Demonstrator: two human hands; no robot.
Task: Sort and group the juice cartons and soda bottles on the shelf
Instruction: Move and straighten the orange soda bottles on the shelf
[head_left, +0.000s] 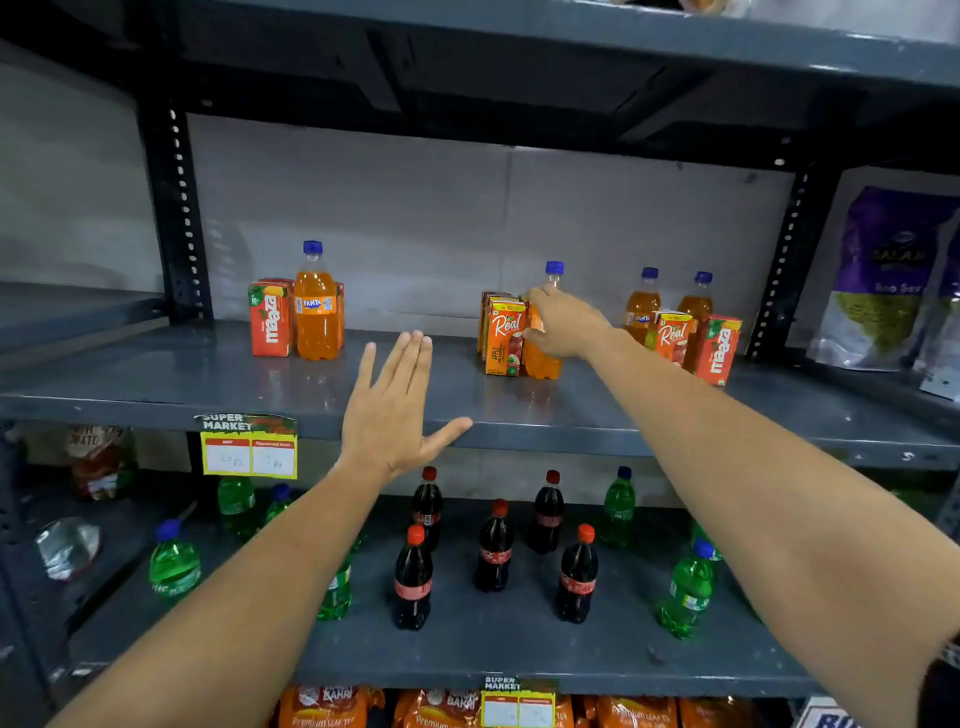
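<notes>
Upright, Fanta bottle (543, 358) in right hand (563, 325).

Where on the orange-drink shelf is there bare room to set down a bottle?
The widest bare patch lies between the left bottle and the Real carton, behind the open left hand. The right end is crowded: two bottles and cartons stand close together.

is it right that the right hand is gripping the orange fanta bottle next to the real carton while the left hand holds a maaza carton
Not quite. In the head view the left hand holds nothing: it is open, fingers spread, in front of the shelf edge. The rest stands: the right hand grips the orange Fanta bottle next to the Real carton.
</notes>
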